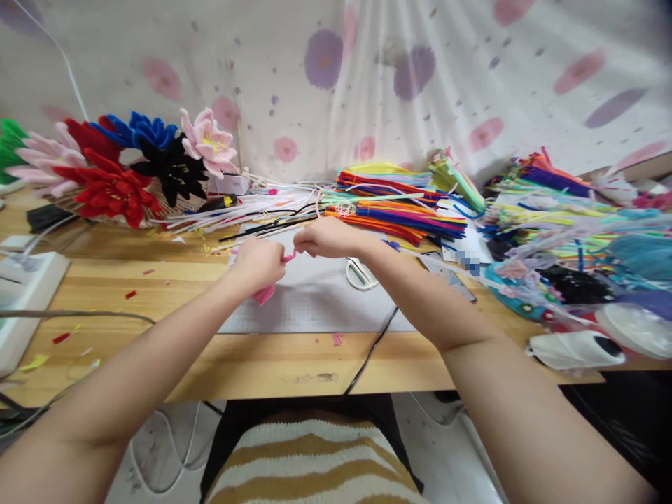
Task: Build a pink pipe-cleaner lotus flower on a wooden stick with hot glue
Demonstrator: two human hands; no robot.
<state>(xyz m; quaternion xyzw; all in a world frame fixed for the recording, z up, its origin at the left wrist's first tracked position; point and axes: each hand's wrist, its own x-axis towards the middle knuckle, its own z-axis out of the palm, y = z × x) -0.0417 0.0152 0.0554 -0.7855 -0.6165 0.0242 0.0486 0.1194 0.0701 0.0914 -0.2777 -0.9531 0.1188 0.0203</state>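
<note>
While pinching pink strip [288, 258] in tightly closed left hand [261, 264], holds curl-fingered right hand [326, 238] just beside. Can't tell right's grip.

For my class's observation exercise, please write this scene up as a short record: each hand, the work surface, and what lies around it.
Left hand: holds a pink fuzzy piece
Right hand: fingers curled, near the left hand; grip unclear
Surface: pale mat on a wooden table
Left side: fuzzy flowers, among them red, blue, black and pink
Back: bundles of coloured fuzzy stems
Right side: white roll near the table's front edge
</note>
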